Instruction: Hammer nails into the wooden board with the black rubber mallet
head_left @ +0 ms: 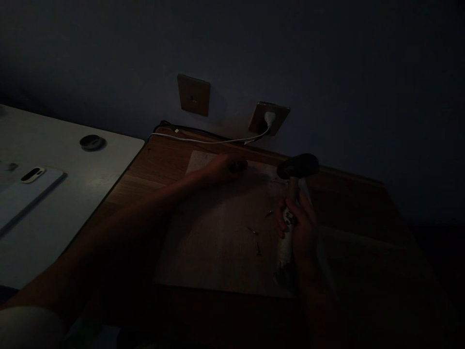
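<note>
In dim light, my right hand [304, 223] is wrapped round the pale handle of a hammer [287, 237], held upright over the board's right side. Its dark head [298, 166] is at the top. My left hand [227, 167] rests at the far edge of a flat, pale board [210, 242], fingers curled together. Whatever those fingers hold, if anything, is lost in shadow. Between the hands and nearer to me, a few small screws or nails lie loose on the board, one of them a thin metal piece [253, 231] left of the hammer handle.
The board lies on a brown wooden table [363, 232] against a wall. A white cable [203, 141] runs along the back to a plug [269, 118] in a wall socket. Left, a white table [65, 203] bears a round dark dish [91, 142] and a white phone [31, 196].
</note>
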`<state>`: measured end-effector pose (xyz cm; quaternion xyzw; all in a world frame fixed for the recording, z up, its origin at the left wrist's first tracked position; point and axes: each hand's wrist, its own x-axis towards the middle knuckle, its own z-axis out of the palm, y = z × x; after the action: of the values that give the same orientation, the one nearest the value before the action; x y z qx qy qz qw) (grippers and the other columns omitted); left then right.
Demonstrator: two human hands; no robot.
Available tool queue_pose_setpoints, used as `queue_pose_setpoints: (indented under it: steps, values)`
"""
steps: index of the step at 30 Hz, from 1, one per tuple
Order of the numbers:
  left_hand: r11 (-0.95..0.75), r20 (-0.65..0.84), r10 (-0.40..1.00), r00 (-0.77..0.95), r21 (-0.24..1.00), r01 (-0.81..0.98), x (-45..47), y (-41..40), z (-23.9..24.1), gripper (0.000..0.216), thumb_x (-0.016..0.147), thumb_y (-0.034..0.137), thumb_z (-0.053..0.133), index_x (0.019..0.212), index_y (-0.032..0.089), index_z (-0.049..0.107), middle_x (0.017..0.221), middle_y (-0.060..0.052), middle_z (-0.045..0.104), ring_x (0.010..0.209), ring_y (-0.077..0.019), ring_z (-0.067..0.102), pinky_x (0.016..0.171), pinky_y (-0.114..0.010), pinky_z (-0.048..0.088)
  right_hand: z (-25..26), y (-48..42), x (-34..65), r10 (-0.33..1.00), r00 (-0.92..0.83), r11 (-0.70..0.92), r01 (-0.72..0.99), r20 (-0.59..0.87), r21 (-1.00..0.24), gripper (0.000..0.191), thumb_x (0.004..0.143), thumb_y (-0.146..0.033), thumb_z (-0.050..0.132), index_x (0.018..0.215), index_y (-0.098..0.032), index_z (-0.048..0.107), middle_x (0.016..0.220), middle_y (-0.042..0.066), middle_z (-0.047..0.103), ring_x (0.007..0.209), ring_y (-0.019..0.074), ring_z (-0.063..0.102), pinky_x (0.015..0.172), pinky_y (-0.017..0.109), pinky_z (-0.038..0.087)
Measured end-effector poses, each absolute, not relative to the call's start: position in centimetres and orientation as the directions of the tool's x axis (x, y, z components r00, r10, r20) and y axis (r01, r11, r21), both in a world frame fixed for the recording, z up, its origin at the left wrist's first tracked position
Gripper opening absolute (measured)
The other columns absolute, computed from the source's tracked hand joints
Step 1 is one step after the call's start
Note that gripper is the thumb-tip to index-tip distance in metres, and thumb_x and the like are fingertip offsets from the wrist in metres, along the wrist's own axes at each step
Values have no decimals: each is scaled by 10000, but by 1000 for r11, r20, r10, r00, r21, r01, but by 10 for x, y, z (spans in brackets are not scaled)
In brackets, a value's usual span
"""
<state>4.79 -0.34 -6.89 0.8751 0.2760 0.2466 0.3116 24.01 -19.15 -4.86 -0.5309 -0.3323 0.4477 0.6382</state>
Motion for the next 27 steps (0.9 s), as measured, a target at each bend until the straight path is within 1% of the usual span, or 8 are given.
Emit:
queue_pose_setpoints:
  steps: [3, 9, 14, 18, 21, 23, 27]
  values:
    - [-660, 255, 627, 736, 676, 328, 48, -4, -69, 270, 837, 118, 646, 1068, 152, 782, 961, -51, 790, 813, -156, 717, 774, -262, 546, -48, -191, 239, 928, 370, 30, -207, -50, -978, 85, 906, -310, 695, 954, -264, 643, 764, -61, 622, 351, 48, 395, 273, 198, 278]
    - [-682, 231, 617, 752, 635, 364, 49, -5, -69, 297, 830, 117, 655, 1089, 147, 797, 992, -64, 804, 834, -168, 722, 767, -259, 533, -47, -191, 238, 925, 373, 21, -240, -72, -971, 111, 871, -302, 718, 941, -262, 642, 720, -67, 623, 343, 51, 399, 275, 186, 278]
    - [-714, 231, 589, 775, 597, 365, 50, -3, -72, 308, 853, 133, 655, 1122, 158, 802, 1011, -78, 804, 851, -180, 727, 778, -272, 538, -49, -191, 237, 926, 370, 12, -211, -68, -977, 131, 883, -304, 722, 982, -257, 650, 743, -66, 636, 349, 48, 398, 276, 187, 282]
    - [-721, 247, 583, 774, 597, 352, 49, -3, -72, 262, 874, 130, 657, 1079, 165, 817, 1025, -89, 806, 873, -190, 737, 809, -284, 554, -47, -191, 233, 946, 315, -21, -184, -79, -983, 172, 886, -344, 751, 993, -253, 653, 757, -61, 644, 346, 51, 419, 273, 193, 311]
    - [-714, 255, 590, 766, 608, 347, 48, -4, -71, 243, 888, 119, 645, 1048, 170, 820, 1055, -93, 810, 931, -205, 756, 846, -296, 566, -43, -188, 227, 952, 280, -79, -171, -126, -982, 219, 884, -402, 770, 987, -250, 651, 705, -71, 622, 330, 57, 409, 265, 197, 310]
    - [-694, 263, 609, 748, 634, 342, 48, -5, -71, 289, 875, 102, 652, 1114, 164, 802, 1084, -93, 813, 951, -206, 764, 851, -295, 573, -41, -187, 221, 951, 258, -130, -173, -172, -976, 275, 862, -432, 790, 1014, -250, 653, 660, -83, 602, 322, 65, 406, 261, 200, 310]
    - [-640, 274, 657, 703, 696, 327, 49, -4, -76, 456, 843, 76, 670, 1290, 143, 723, 1082, -87, 817, 928, -191, 772, 837, -285, 582, -36, -184, 211, 949, 216, -192, -174, -228, -966, 384, 831, -453, 813, 1125, -253, 668, 618, -102, 577, 314, 72, 397, 267, 198, 300]
